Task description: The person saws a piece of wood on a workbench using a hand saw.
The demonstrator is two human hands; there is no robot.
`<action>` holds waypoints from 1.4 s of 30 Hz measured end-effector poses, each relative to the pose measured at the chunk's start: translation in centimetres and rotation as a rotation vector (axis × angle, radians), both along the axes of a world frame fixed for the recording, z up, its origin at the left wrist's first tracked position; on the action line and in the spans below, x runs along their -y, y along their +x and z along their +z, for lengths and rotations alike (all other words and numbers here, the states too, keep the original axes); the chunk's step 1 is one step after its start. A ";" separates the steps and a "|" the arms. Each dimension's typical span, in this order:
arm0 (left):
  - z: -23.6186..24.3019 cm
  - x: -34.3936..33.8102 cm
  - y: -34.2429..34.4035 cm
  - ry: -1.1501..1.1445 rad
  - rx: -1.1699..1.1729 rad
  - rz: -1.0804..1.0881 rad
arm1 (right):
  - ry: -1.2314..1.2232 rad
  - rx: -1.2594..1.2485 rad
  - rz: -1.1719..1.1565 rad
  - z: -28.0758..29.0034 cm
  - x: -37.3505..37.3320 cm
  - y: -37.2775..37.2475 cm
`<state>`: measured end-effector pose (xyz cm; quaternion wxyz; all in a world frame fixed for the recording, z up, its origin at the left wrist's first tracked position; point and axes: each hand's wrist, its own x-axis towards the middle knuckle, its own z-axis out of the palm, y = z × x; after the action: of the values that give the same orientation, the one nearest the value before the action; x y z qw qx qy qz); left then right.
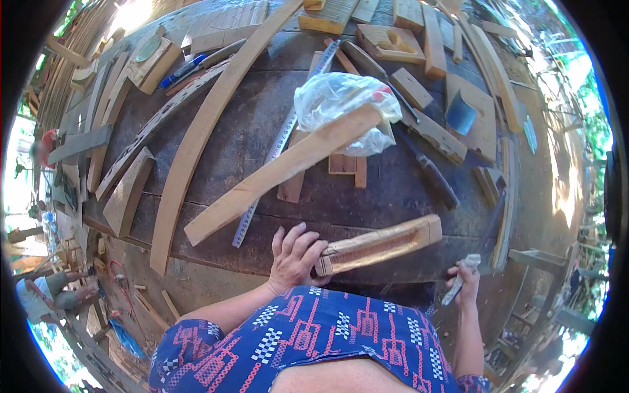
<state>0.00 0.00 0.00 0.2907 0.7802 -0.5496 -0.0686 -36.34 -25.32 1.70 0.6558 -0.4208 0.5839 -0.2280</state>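
Note:
My left hand [298, 257] grips the left end of a wooden block [383, 245], its fingers bent over that end. A long shallow hollow is cut into the block's upper face, and the block lies slantwise at the table's near edge. To the right, my right hand [464, 285] is closed round the pale, wrapped-looking handle of a tool [470, 263]. What seems to be its thin dark blade points up and right; its exact kind is unclear. The tool is apart from the block.
On the dark wooden table [216, 157] lie a long curved wooden strip [196, 141], a plank [282, 173], a crumpled plastic bag [334, 98], a steel ruler [275, 147] and a dark-handled chisel-like tool [436, 180]. Wood offcuts crowd the far side. Another person [56, 295] is at far left.

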 end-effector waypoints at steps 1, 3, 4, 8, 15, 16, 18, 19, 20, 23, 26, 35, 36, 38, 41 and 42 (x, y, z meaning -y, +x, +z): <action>0.1 -0.5 -0.4 0.016 0.020 -0.024 | 0.014 -0.012 -0.013 0.2 -0.5 -0.4; 1.4 0.8 -0.4 0.031 0.016 -0.036 | 0.029 -0.026 -0.018 1.4 1.0 -0.7; 1.0 0.8 -0.2 0.048 0.020 -0.047 | 0.056 -0.023 -0.031 1.4 1.2 -0.4; 0.0 0.7 0.8 0.089 0.030 -0.117 | 0.126 0.021 -0.099 0.8 1.5 0.5; 0.8 0.7 0.6 0.110 0.025 -0.098 | 0.043 0.009 -0.104 -0.2 0.6 -0.3; 0.8 0.8 0.5 0.095 0.024 -0.103 | 0.015 -0.010 -0.102 0.1 0.2 -0.3; 1.1 1.1 0.6 0.058 0.014 -0.113 | 0.009 0.024 -0.071 -0.1 0.6 -0.6; 1.2 1.0 0.8 0.053 0.025 -0.141 | 0.009 0.052 -0.054 -0.1 0.3 -0.7; 1.4 0.7 0.6 0.068 0.008 -0.122 | -0.001 0.035 -0.039 0.3 0.2 0.1; 1.5 1.0 -0.3 -0.011 0.031 -0.106 | -0.036 0.064 0.002 0.1 0.4 0.8; 1.2 0.8 -0.8 -0.066 0.112 -0.048 | -0.087 0.089 0.010 -0.2 0.3 0.9; 1.9 1.4 -0.8 -0.247 0.039 -0.023 | -0.201 0.206 -0.026 -0.8 0.0 0.4; 1.6 1.5 -0.7 -0.286 -0.430 0.070 | -0.192 0.240 -0.031 -1.1 0.1 0.5; 3.3 3.0 -1.0 -0.427 -1.075 0.180 | -0.209 0.243 -0.032 -1.7 -0.1 0.2; 4.5 4.1 1.2 -0.491 -1.111 0.183 | -0.203 0.250 0.003 -1.5 0.4 0.7; 5.0 4.7 1.9 -0.510 -1.102 0.201 | -0.205 0.230 -0.017 -1.5 0.2 0.7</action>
<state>1.92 -4.75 4.95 0.7145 0.5839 -0.2412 -0.3004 -35.65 -25.50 0.16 0.6700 -0.4514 0.4823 -0.3387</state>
